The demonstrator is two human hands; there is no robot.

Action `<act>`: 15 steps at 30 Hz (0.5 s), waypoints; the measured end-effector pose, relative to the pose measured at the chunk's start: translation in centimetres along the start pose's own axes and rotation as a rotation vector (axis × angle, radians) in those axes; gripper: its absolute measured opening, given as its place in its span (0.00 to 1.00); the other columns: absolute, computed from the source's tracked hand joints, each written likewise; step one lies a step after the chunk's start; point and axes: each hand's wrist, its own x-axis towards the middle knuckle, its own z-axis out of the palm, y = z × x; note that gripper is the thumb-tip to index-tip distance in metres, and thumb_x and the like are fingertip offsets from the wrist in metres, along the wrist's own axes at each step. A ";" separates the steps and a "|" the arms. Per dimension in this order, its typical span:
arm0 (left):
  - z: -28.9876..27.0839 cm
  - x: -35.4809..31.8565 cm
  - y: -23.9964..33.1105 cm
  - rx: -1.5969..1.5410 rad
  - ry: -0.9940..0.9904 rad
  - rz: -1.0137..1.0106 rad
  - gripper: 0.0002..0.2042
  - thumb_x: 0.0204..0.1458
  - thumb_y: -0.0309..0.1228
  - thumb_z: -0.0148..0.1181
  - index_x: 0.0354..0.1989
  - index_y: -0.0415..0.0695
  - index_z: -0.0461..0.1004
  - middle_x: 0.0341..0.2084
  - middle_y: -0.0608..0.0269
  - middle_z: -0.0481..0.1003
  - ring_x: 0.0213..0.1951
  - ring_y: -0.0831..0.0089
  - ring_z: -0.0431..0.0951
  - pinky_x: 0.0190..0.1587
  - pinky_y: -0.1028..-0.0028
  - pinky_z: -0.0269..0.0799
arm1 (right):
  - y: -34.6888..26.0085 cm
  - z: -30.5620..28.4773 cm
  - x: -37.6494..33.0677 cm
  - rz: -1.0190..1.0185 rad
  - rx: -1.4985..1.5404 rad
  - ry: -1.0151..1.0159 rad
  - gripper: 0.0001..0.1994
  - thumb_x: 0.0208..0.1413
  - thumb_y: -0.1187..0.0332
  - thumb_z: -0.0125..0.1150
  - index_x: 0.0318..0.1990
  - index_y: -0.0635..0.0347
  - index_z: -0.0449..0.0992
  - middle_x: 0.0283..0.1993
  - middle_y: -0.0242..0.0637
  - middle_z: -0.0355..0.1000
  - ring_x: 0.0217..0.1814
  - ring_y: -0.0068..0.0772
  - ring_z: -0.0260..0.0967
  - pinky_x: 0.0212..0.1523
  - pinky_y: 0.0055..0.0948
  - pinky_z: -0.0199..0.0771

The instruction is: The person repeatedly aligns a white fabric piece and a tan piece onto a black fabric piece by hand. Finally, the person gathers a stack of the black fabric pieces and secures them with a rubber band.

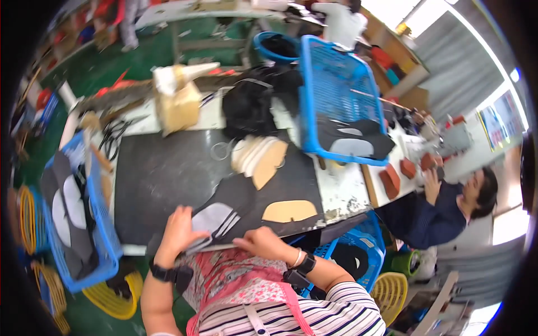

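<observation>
Black mat (pixel 162 162) carried a template stack (pixel 252 157) and cream template (pixel 289 211), scissors (pixel 114 134) off its far-left corner. Blue left basket (pixel 110 242) and far-right basket (pixel 335 78) flanked it, holding dark cutouts (pixel 72 215) with pale panels. White-striped dark piece (pixel 240 190) lay at mat's near edge; left hand (pixel 180 232) there, thumb spread from fingers, right hand (pixel 268 244) curled, can't tell if pinching.

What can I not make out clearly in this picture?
In the head view:
Right hand: curled fingertips, hidden by the hand.
Left blue basket: bottom, mostly covered by dark pieces.
Wall poster: print, too small and blurred.
Far worker in white: top of head, cut off by upper edge.
</observation>
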 end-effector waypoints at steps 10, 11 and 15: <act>-0.3 -2.7 6.7 -0.491 -0.110 -0.001 0.30 0.32 0.39 0.76 0.43 0.34 0.73 0.35 0.43 0.78 0.42 0.51 0.79 0.45 0.62 0.74 | -1.0 1.8 -0.6 -0.245 0.412 0.352 0.32 0.51 0.63 0.69 0.56 0.69 0.57 0.34 0.46 0.75 0.38 0.39 0.76 0.42 0.35 0.75; -0.9 -2.3 7.8 -0.638 -0.123 0.013 0.29 0.33 0.37 0.75 0.45 0.35 0.73 0.37 0.45 0.79 0.44 0.54 0.79 0.46 0.64 0.74 | -0.9 2.1 -0.8 -0.388 0.475 0.544 0.35 0.50 0.65 0.70 0.58 0.68 0.53 0.37 0.43 0.76 0.41 0.35 0.75 0.45 0.33 0.75; -2.6 1.9 13.0 -0.543 -0.041 0.230 0.33 0.34 0.38 0.75 0.48 0.33 0.67 0.37 0.44 0.76 0.41 0.49 0.78 0.42 0.62 0.73 | -1.8 -5.0 -1.8 -0.188 0.960 0.388 0.25 0.50 0.69 0.69 0.54 0.66 0.65 0.45 0.37 0.74 0.46 0.27 0.72 0.49 0.29 0.73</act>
